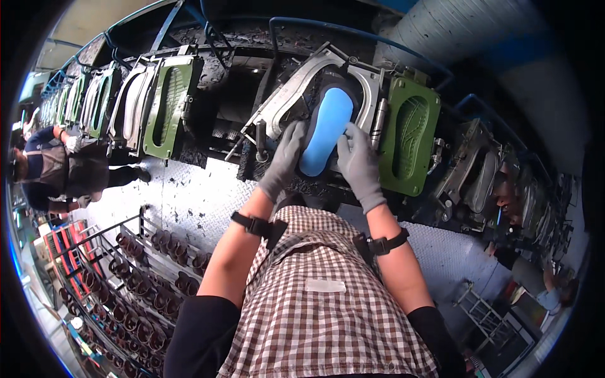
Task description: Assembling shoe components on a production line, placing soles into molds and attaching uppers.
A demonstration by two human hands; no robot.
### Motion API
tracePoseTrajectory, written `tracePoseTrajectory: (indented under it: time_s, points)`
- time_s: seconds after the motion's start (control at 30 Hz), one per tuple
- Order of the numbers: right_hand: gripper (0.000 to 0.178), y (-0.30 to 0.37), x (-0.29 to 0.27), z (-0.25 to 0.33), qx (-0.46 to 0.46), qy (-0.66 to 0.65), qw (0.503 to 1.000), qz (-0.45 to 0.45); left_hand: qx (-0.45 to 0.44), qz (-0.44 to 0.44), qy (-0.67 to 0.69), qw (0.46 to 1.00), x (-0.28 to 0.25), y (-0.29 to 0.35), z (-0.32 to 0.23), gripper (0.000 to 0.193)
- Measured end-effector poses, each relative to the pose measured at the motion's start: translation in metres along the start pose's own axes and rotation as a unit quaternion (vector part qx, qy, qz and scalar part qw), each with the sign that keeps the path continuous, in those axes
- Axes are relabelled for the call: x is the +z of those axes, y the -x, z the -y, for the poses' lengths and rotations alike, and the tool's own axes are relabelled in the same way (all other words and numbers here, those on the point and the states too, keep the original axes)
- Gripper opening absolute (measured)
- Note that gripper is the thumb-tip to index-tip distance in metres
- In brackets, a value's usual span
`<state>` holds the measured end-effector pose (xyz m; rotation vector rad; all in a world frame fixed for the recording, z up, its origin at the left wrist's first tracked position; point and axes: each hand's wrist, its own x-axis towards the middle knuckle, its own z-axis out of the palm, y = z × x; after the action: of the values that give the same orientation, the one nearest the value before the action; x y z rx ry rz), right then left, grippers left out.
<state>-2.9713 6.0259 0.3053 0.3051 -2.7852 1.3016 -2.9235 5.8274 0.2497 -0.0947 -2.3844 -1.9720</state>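
A bright blue insole-shaped piece lies over a dark sole-shaped piece, in front of a raised metal mould frame. My gloved left hand grips the left edge near the narrow end, fingers pointing away from me. On the opposite edge my gloved right hand has its fingers curled against the blue piece, the thumb side closest to it. Both grey gloves hide part of the edges, and the fingertips underneath are out of sight.
Green mould plate stands right of the frame; another green mould is at left along the line. A rack of dark footwear is lower left. One person works at far left, another at far right. Blue tubing arches behind.
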Motion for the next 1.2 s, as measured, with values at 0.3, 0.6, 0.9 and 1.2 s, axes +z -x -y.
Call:
tracePoseTrajectory:
  time_s: [0.3, 0.6, 0.9, 1.2]
  points:
    - [0.061, 0.0, 0.028, -0.004, 0.234, 0.006, 0.966, 0.111, -0.234, 0.042, 0.231, 0.944, 0.013, -0.109, 0.02, 0.1]
    - [0.054, -0.035, 0.039, -0.01, 0.217, 0.007, 0.972, -0.095, -0.178, 0.038, 0.233, 0.955, 0.03, -0.157, 0.01, 0.088]
    - [0.048, -0.055, -0.019, -0.017, 0.175, 0.113, 0.978, -0.026, -0.233, -0.029, 0.14, 0.962, 0.068, -0.145, -0.041, 0.064]
    - [0.04, 0.067, -0.29, -0.204, 0.262, 0.181, 0.864, -0.39, -0.108, -0.158, 0.001, 0.982, 0.098, -0.055, -0.078, 0.07]
